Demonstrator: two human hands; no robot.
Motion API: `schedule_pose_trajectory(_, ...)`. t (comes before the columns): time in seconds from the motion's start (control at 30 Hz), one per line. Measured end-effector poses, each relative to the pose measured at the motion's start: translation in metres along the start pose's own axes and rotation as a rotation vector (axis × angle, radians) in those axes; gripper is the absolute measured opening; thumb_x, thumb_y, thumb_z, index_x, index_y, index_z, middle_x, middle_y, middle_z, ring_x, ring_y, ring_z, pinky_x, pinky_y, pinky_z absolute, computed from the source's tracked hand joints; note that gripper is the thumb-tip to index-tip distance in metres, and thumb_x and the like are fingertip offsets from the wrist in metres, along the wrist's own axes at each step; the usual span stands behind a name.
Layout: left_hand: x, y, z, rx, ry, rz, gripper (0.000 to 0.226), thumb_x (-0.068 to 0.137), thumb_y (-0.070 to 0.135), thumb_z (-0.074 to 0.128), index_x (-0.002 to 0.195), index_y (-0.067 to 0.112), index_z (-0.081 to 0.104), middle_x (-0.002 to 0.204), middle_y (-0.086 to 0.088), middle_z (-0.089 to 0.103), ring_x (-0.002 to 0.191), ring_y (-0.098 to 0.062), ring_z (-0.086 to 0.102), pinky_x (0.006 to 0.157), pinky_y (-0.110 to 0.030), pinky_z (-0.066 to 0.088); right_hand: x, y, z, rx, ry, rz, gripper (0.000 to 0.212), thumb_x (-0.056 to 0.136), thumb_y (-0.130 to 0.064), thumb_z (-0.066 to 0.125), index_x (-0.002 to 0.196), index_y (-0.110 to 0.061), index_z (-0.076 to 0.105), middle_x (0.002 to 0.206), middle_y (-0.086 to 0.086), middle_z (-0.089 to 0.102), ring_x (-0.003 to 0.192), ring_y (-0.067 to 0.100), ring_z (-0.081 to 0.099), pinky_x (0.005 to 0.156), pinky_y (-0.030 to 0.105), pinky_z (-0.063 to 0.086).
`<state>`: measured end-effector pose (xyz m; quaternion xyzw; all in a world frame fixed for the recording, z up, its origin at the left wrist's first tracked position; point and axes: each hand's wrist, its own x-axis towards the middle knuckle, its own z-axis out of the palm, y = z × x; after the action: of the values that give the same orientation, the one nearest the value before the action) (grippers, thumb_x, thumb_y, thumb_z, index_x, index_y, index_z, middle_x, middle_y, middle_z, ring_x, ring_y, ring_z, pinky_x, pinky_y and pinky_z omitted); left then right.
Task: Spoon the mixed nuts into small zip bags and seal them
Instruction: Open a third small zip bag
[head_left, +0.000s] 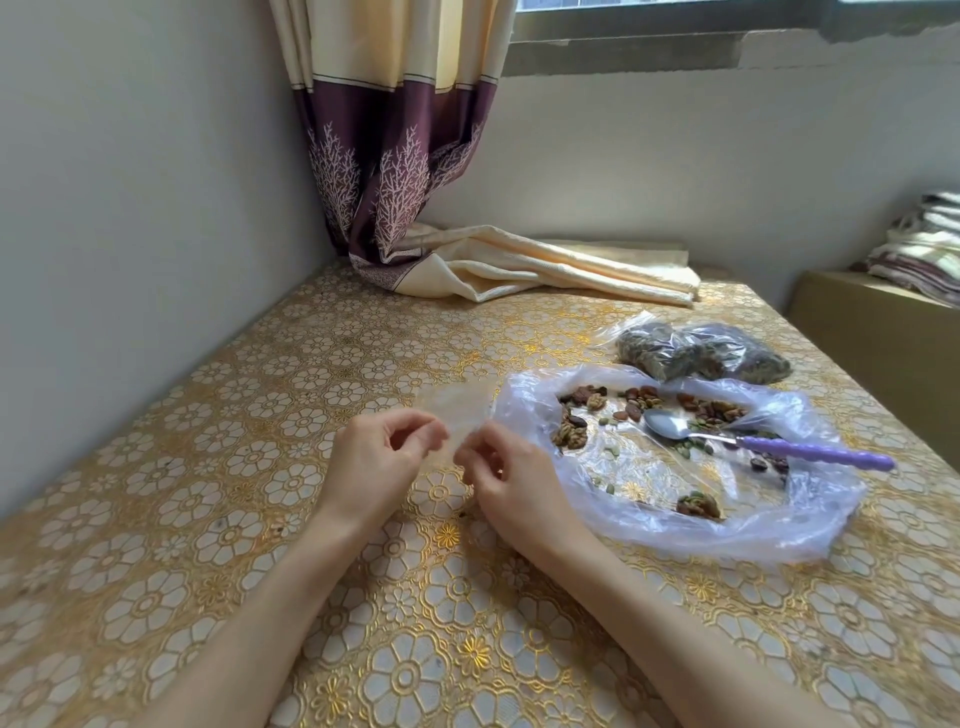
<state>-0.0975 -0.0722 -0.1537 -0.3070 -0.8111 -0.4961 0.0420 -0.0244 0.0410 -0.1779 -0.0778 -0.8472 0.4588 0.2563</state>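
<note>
Left hand: centre frame, fingers curled, pinching near edge of zip bag.
Right hand: just beside it, fingertips pinching the same edge.
Zip bag: small, clear, flat, empty.
Mixed nuts: right of centre, scattered on crinkled plastic sheet.
Spoon: metal bowl, purple handle, lying among the nuts.
Filled bags: behind the sheet.
Table cover: gold, embossed floral pattern.

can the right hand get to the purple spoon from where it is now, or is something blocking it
Probably yes, once it lets go. The right hand is pinching the small zip bag together with the left hand. The spoon lies uncovered in the open plastic bag to its right, handle free.
</note>
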Motion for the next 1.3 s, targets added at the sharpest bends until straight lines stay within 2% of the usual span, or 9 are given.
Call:
schedule_pose_trajectory(0.27,-0.003,0.004,-0.013,0.333,0.186,0.394,0.014,0.082,0.000,0.064,0.094,0.005,0.069,0.087,-0.001,0.064,0.073,-0.009,0.058,0.074,-0.014,0.046,0.000,0.003,-0.001,-0.046,0.187,0.166,0.029,0.086,-0.014,0.055,0.060,-0.020,0.044,0.055,-0.007,0.047,0.052,0.004,0.040,0.052,0.016,0.033)
schedule_pose_trajectory(0.43,-0.008,0.009,-0.010,0.382,0.158,0.459,0.019,0.078,-0.005,0.066,0.093,0.005,0.069,0.083,-0.001,0.055,0.059,-0.009,0.053,0.066,-0.015,0.048,0.002,0.004,-0.003,0.005,0.284,0.207,0.027,0.092,-0.020,0.049,0.066,-0.019,0.044,0.061,-0.002,0.050,0.056,0.010,0.046,0.053,0.020,0.035)
schedule_pose_trajectory(0.53,-0.012,0.013,-0.002,0.348,0.090,0.512,0.013,0.084,0.005,0.063,0.095,0.008,0.068,0.084,-0.002,0.055,0.056,-0.013,0.057,0.055,-0.031,0.054,0.002,0.003,-0.001,0.010,0.283,0.197,0.030,0.092,-0.034,0.055,0.068,-0.021,0.042,0.061,-0.003,0.052,0.060,0.019,0.055,0.059,0.033,0.042)
schedule_pose_trajectory(0.67,-0.013,0.014,0.000,0.330,0.087,0.527,0.014,0.083,0.003,0.064,0.096,0.006,0.069,0.084,-0.003,0.055,0.059,-0.013,0.057,0.055,-0.028,0.053,0.002,0.006,-0.001,-0.046,0.277,0.180,0.032,0.089,-0.025,0.061,0.068,-0.022,0.038,0.060,-0.007,0.045,0.056,0.007,0.043,0.052,0.024,0.028)
schedule_pose_trajectory(0.83,-0.007,0.010,-0.010,0.346,0.244,0.460,0.020,0.077,-0.005,0.066,0.094,0.004,0.070,0.085,-0.002,0.050,0.062,-0.011,0.052,0.069,-0.016,0.049,0.003,0.007,-0.002,0.027,0.276,0.177,0.015,0.088,-0.024,0.063,0.087,-0.017,0.049,0.067,-0.009,0.051,0.061,0.005,0.050,0.054,0.010,0.038)
schedule_pose_trajectory(0.97,-0.007,0.008,-0.008,0.351,0.253,0.391,0.019,0.079,-0.005,0.064,0.095,0.004,0.070,0.087,-0.002,0.049,0.062,-0.011,0.051,0.054,-0.011,0.047,-0.004,0.000,-0.005,0.009,0.381,-0.076,0.030,0.083,-0.020,0.071,0.082,-0.024,0.041,0.058,-0.012,0.041,0.051,0.002,0.042,0.051,0.009,0.033)
schedule_pose_trajectory(1.1,-0.007,0.008,-0.006,0.212,0.249,0.291,0.022,0.082,-0.003,0.061,0.101,0.008,0.068,0.085,0.002,0.050,0.064,-0.010,0.056,0.053,-0.014,0.047,-0.008,-0.005,-0.003,-0.098,0.418,-0.475,0.007,0.082,-0.005,0.067,0.081,-0.004,0.060,0.068,0.001,0.058,0.059,0.006,0.051,0.058,0.013,0.044)
schedule_pose_trajectory(1.2,-0.010,0.014,-0.004,0.043,0.207,0.260,0.022,0.084,0.001,0.061,0.102,0.012,0.067,0.087,0.004,0.053,0.060,-0.015,0.062,0.048,-0.005,0.044,-0.009,-0.005,0.002,-0.140,0.327,-0.536,0.007,0.083,-0.001,0.064,0.087,0.002,0.069,0.090,0.011,0.070,0.077,0.018,0.068,0.071,0.028,0.054)
schedule_pose_trajectory(1.3,-0.012,0.017,-0.003,-0.016,0.176,0.303,0.022,0.083,0.002,0.062,0.095,0.019,0.066,0.088,0.004,0.055,0.062,-0.008,0.064,0.047,-0.006,0.045,-0.006,-0.001,-0.002,-0.282,0.314,-0.549,0.013,0.084,0.002,0.062,0.094,0.003,0.070,0.097,0.014,0.071,0.086,0.026,0.069,0.074,0.032,0.055)
